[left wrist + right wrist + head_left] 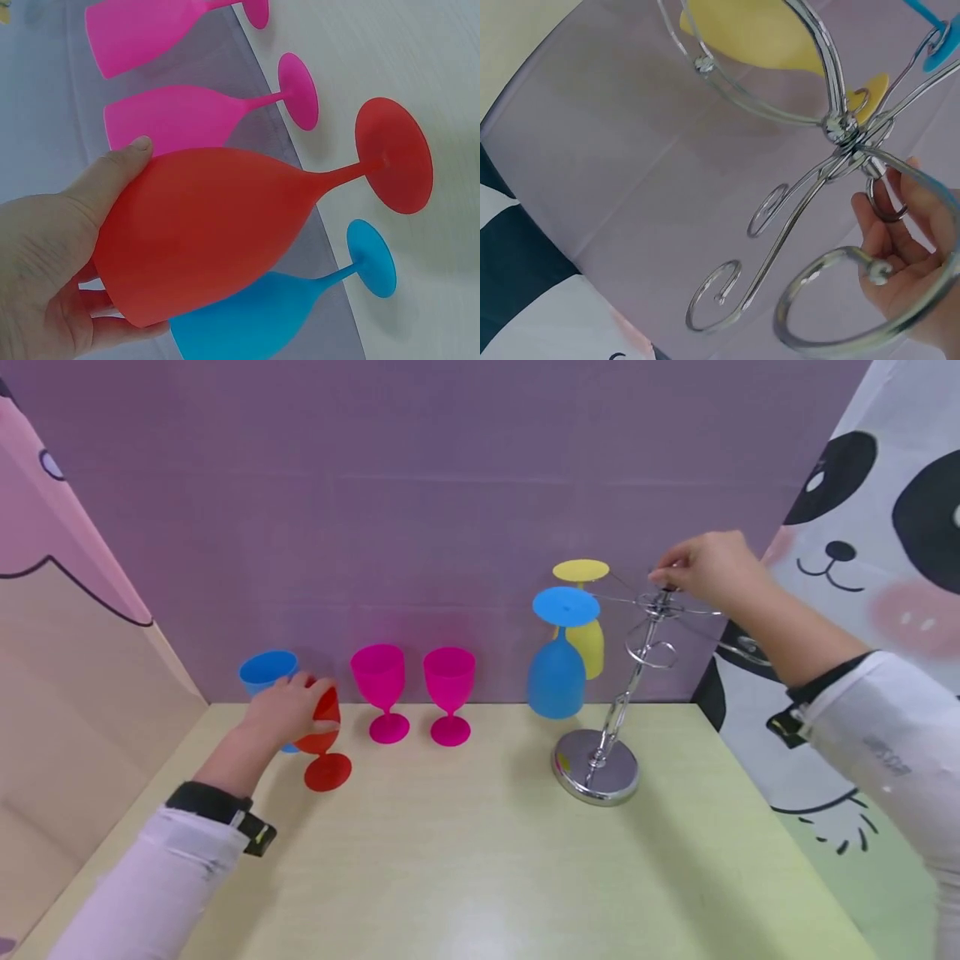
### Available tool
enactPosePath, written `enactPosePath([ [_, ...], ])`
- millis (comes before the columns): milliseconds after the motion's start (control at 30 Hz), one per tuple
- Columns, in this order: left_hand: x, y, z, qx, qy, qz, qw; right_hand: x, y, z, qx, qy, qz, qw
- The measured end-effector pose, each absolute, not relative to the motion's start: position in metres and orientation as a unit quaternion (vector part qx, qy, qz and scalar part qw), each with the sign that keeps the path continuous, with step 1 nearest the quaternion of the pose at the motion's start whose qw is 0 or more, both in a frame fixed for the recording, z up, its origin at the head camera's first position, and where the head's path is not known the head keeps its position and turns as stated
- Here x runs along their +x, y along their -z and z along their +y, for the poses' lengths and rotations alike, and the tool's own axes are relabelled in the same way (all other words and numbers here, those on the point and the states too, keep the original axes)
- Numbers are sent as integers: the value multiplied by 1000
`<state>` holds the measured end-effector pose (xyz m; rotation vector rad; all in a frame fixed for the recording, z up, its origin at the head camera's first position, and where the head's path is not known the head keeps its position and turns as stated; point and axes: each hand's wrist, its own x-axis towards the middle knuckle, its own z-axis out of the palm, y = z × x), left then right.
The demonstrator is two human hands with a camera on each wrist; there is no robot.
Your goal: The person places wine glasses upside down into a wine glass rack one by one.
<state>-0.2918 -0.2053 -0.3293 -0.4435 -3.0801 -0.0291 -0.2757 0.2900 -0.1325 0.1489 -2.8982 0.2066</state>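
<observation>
My left hand (288, 710) grips the bowl of a red goblet (217, 232), thumb on one side and fingers on the other. The goblet is upright; I cannot tell whether its foot touches the table. Partly behind it stands a blue goblet (268, 670). My right hand (708, 568) pinches the top of a chrome stemware rack (596, 772), near its small ring (885, 202). A blue goblet (557, 681) and a yellow goblet (588, 647) hang upside down from the rack's left side. Several curled rack arms (780, 247) hold nothing.
Two pink goblets, one on the left (378, 681) and one on the right (450, 681), stand upright at the back of the pale table (465, 852). A purple backdrop (450, 527) rises behind it, with a panda-print panel (847, 610) at right and a pink panel (67, 543) at left.
</observation>
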Motion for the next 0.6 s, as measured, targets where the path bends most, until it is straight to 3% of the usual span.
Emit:
enactPosePath([
  [267, -293, 330, -207, -137, 13, -990, 13, -270, 139, 279, 55, -42, -984, 163],
  [600, -294, 327, -207, -143, 5, -989, 25, -263, 140, 269, 19, -58, -983, 175],
])
